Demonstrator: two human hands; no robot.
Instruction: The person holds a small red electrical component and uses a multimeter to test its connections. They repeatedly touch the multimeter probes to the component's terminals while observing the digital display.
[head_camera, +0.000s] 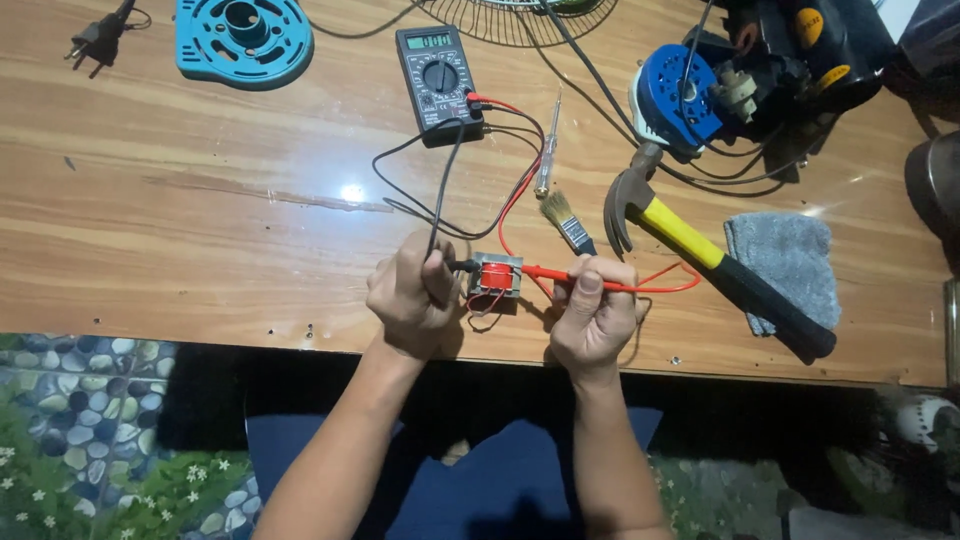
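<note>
Two probes meet at a small transformer (496, 278) with a red coil, which sits on the wooden table (200, 230) near its front edge, between the hands. The left hand (412, 295), curled tight, pinches the black probe (460, 266) and presses its tip in from nine o'clock; the right hand (592, 312), fingers folded, pinches the red probe (550, 272) and brings it in from three o'clock. Holding them like pens, low and level, seemingly keeps both tips steady on the small terminals.

The black and red leads loop back toward twelve o'clock to a dark multimeter (438, 80), laid flat with its display facing the person, probably so it reads at a glance. At one o'clock of the transformer lie a small brush (566, 222) and a slim tester screwdriver (548, 150). A hammer (700, 255) with a yellow and black handle lies at three o'clock, its handle end over a grey cloth (790, 262). Farther, at two o'clock, sits a blue fan motor housing (680, 95); at eleven o'clock, a teal round cover (243, 38) and a black plug (95, 40).

Open room lies mostly at nine to ten o'clock, where bare wood runs wide. The table edge is just behind the wrists.
</note>
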